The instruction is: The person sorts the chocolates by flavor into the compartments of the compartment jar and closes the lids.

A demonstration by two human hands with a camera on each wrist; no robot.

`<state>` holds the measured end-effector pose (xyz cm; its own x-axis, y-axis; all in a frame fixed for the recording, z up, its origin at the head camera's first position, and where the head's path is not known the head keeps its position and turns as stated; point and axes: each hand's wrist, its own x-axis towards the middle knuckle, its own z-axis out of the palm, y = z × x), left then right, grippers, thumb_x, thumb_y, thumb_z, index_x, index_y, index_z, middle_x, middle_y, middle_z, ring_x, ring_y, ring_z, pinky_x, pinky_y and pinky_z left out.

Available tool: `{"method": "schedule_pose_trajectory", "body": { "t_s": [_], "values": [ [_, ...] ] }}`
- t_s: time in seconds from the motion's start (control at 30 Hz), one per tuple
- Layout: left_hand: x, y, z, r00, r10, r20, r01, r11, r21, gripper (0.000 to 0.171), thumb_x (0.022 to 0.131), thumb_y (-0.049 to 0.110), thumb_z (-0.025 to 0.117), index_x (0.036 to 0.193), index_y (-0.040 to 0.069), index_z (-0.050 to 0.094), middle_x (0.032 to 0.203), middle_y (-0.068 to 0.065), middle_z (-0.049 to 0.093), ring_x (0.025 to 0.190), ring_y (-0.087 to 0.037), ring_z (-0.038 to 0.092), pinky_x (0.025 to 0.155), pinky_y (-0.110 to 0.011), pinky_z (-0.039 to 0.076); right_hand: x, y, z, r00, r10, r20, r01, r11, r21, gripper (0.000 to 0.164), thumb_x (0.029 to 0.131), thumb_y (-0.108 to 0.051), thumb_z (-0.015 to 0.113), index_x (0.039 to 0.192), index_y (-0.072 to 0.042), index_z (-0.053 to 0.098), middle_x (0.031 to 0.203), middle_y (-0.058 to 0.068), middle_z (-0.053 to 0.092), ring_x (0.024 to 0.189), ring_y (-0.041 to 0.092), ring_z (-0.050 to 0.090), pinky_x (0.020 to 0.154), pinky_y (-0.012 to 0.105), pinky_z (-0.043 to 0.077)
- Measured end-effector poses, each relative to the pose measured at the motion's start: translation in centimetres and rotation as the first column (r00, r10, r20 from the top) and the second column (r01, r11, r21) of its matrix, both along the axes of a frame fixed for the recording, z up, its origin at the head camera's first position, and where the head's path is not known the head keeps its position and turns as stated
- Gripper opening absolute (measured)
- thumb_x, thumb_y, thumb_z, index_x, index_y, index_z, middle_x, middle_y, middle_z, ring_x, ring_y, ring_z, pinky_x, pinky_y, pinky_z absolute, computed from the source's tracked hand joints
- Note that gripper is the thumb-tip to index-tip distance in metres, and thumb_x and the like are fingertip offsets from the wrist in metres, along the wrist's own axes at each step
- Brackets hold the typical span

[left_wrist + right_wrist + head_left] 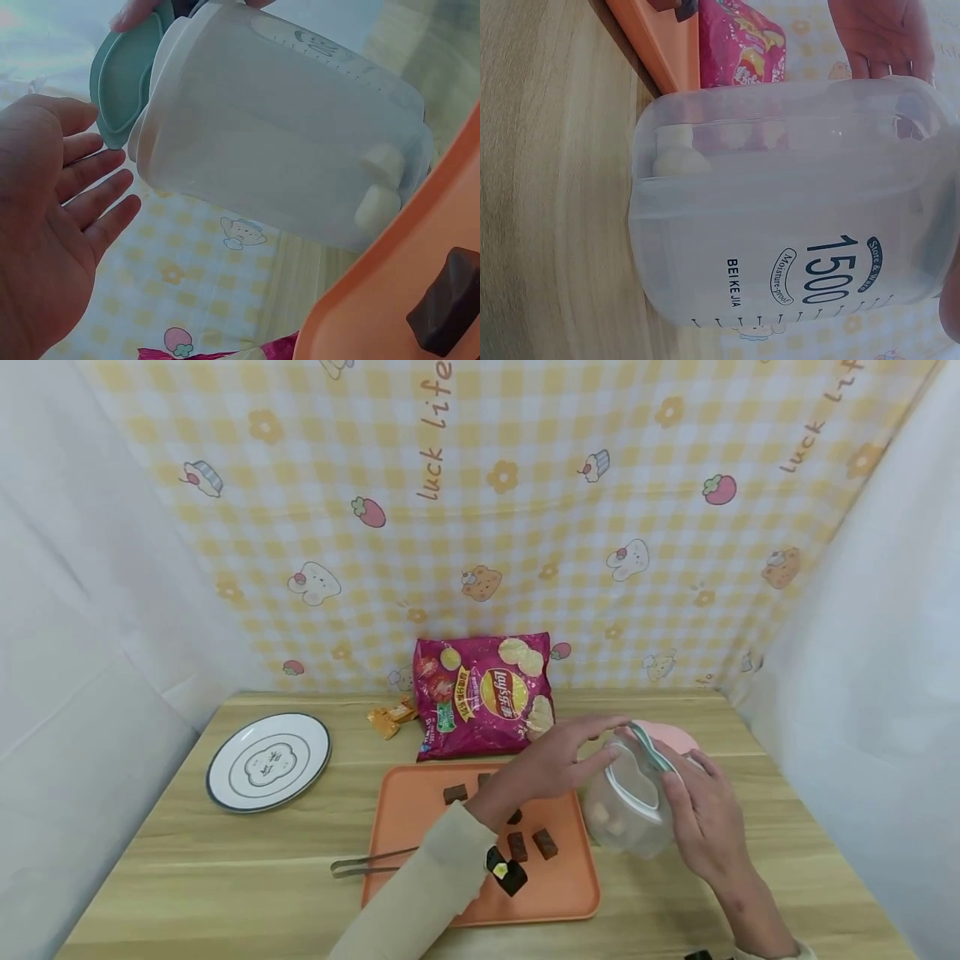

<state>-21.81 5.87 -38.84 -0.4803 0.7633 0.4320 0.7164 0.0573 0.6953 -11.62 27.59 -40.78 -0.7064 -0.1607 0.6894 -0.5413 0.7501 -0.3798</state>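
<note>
Lidded container [262, 127] grasped at the right of the table [225, 877], teal lid [124, 75] raised

The translucent container is placed just right of the orange tray [555, 893]; its teal lid is swung up from the white-rimmed mouth; at least two white pieces [379, 206] are seen through the wall, gathered at the bottom. By the right hand [708, 818] the container is grasped about its top from the right, with the thumb laid against the lid; by the left hand [558, 760], reached across the tray, nothing is grasped; its fingers are extended towards the lid, though whether the lid is touched by them cannot be told.

On the tray several dark brown pieces [517, 846] are spread, some partly hidden by the left arm; across the tray's left edge a pair of metal tongs [367, 860] is laid, its right part covered by the sleeve. Beyond the tray's far edge a magenta chip bag [483, 697] is propped; just left of it small orange packets [385, 723] are set; at the far left a white plate [300, 743] with a dark rim is seen; behind the container a pink item [671, 737] is partly hidden; the far side is closed by a yellow-checked cloth [525, 543].
</note>
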Motion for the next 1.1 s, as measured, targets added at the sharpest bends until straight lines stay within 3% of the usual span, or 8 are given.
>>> {"method": "schedule_pose_trajectory", "body": {
  "t_s": [0.27, 0.5, 0.7, 0.9, 1.1],
  "values": [
    [0.2, 0.2, 0.0, 0.999, 0.02, -0.032, -0.021, 1.0, -0.017, 0.051, 0.11, 0.023, 0.052, 0.157, 0.009, 0.042, 0.158, -0.002, 0.045, 0.144, -0.007, 0.037, 0.111, -0.023, 0.034, 0.3, 0.4, -0.1, 0.998, 0.002, 0.064, -0.001, 1.0, -0.007, 0.045, 0.108, -0.012, 0.036, 0.145, -0.017, 0.062, 0.144, -0.001, 0.06, 0.132, 0.007, 0.051, 0.111, 0.057, 0.027],
    [0.4, -0.1, 0.0, 0.996, 0.074, -0.043, -0.075, 0.997, -0.031, 0.047, 0.109, 0.024, 0.053, 0.154, 0.01, 0.048, 0.155, -0.002, 0.048, 0.141, -0.006, 0.042, 0.106, -0.019, 0.038, 0.4, 0.2, -0.2, 0.999, 0.028, 0.028, -0.028, 0.999, -0.016, 0.05, 0.108, -0.009, 0.028, 0.147, -0.012, 0.059, 0.141, 0.001, 0.063, 0.13, 0.003, 0.051, 0.111, 0.048, 0.026],
    [0.3, -0.4, -0.1, 0.998, 0.069, 0.014, -0.069, 0.998, -0.012, 0.046, 0.11, 0.024, 0.051, 0.153, 0.008, 0.049, 0.154, -0.001, 0.05, 0.138, -0.005, 0.045, 0.104, -0.019, 0.041, 0.2, 0.5, -0.2, 0.999, 0.021, -0.034, -0.019, 0.997, 0.076, 0.044, 0.106, -0.008, 0.043, 0.146, -0.008, 0.059, 0.141, 0.008, 0.062, 0.137, 0.005, 0.047, 0.117, 0.035, 0.022],
    [0.6, -0.8, -0.4, 0.994, 0.091, 0.066, -0.089, 0.996, -0.023, 0.046, 0.111, 0.027, 0.05, 0.153, 0.01, 0.049, 0.151, 0.001, 0.052, 0.134, -0.006, 0.05, 0.103, -0.023, 0.044, 0.2, 0.8, -0.2, 1.0, -0.001, -0.012, 0.003, 0.994, 0.111, 0.045, 0.102, -0.015, 0.055, 0.147, -0.011, 0.059, 0.141, 0.009, 0.062, 0.138, 0.001, 0.044, 0.118, 0.038, 0.022],
    [0.9, -1.2, -1.0, 0.989, 0.122, 0.085, -0.118, 0.992, -0.054, 0.048, 0.111, 0.032, 0.049, 0.155, 0.014, 0.049, 0.152, 0.004, 0.051, 0.131, -0.007, 0.053, 0.1, -0.024, 0.047, 0.3, 0.7, -0.2, 1.0, -0.005, -0.006, 0.006, 0.991, 0.136, 0.05, 0.098, -0.026, 0.064, 0.146, -0.014, 0.061, 0.141, 0.007, 0.062, 0.138, 0.005, 0.045, 0.117, 0.038, 0.022]
  ]
}}
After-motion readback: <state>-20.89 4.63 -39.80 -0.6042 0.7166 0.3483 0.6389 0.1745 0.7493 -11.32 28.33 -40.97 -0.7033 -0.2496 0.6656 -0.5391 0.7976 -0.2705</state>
